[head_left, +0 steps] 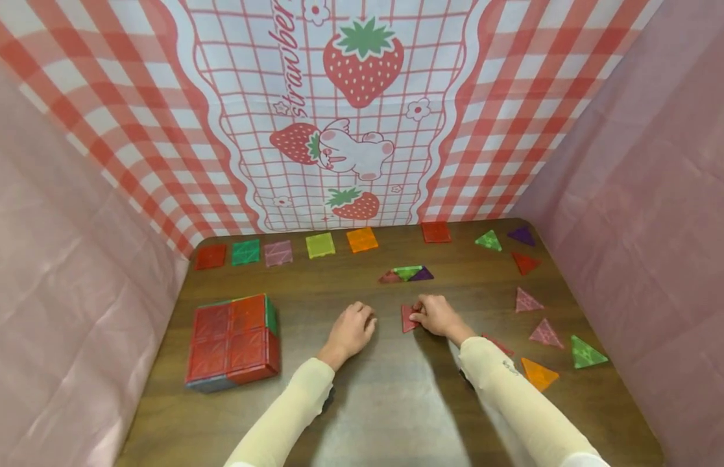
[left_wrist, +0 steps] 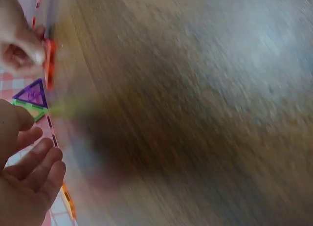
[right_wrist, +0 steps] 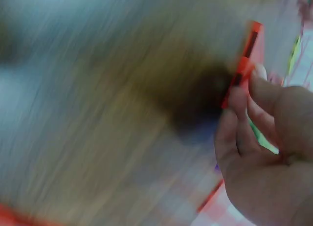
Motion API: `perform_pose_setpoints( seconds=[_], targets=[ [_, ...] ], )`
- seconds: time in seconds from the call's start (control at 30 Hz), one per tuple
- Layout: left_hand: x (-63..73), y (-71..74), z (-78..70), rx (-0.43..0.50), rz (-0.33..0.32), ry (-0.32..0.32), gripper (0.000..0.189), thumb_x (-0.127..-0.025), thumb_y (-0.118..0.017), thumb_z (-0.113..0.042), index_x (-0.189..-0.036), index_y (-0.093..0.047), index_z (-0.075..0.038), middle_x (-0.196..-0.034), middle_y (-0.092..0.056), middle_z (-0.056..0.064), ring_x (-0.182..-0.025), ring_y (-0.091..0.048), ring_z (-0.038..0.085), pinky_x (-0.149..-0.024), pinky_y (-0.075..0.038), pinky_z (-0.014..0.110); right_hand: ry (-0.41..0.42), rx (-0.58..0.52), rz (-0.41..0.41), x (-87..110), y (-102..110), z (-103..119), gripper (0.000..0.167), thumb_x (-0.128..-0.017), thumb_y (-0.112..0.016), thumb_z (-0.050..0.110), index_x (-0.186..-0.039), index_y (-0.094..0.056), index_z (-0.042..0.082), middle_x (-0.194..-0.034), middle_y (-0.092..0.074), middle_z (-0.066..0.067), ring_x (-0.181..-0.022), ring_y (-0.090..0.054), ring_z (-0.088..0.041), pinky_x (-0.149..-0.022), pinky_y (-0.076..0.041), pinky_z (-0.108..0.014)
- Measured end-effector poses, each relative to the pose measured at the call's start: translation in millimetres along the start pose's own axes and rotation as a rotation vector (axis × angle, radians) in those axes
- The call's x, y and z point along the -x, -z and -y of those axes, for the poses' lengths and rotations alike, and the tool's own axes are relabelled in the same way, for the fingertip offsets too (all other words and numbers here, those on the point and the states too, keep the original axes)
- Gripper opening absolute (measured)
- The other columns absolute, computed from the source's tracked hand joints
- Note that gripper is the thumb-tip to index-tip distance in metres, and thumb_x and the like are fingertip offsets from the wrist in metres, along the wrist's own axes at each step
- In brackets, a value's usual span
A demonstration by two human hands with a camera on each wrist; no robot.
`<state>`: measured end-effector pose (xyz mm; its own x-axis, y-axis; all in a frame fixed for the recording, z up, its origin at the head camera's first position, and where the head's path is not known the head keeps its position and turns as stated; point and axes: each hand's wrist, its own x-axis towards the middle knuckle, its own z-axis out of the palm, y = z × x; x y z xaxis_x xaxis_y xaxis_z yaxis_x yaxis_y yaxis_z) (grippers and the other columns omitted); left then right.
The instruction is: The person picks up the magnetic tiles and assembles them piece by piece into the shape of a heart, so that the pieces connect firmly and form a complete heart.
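Far side, hanging upright: patterned cloth (head_left: 385, 120), with red-and-white checks (head_left: 508, 91) flanking a wavy-edged central panel. On this panel, from top down: large strawberry (head_left: 364, 71); white cartoon animal (head_left: 359, 155), turned sideways; small strawberry (head_left: 361, 207). Upper left of panel: red lettering (head_left: 289, 65), also sideways. At left, pink drape (head_left: 52, 259); at right, matching drape (head_left: 648, 194). Beneath: brown wood-grained tabletop (head_left: 374, 408).

Colored tiles (head_left: 362, 239) on a brown table (head_left: 324, 285)
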<state>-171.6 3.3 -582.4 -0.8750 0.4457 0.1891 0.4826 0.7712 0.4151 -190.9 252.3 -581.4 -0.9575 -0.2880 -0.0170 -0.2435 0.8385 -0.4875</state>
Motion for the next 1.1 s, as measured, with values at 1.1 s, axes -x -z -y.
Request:
perform_pose_setpoints(
  seconds=[1.1],
  targets=[
    [-0.6,0.1,24.4,-0.204,0.018,-0.123,0.014,-0.092,-0.073,-0.011,-0.102,-0.075,-0.003,-0.114,-0.068,0.009,-0.103,-0.069,0.026,-0.086,-0.058,0.034,-0.189,0.235,0.407,55.5,90,-46,0.049,-0.073,-0.091,0.029,-0.103,-0.061,0.005,-0.096,-0.066,-0.011,-0.091,-0.065,-0.030,-0.076,-0.054,-0.049]
  ],
)
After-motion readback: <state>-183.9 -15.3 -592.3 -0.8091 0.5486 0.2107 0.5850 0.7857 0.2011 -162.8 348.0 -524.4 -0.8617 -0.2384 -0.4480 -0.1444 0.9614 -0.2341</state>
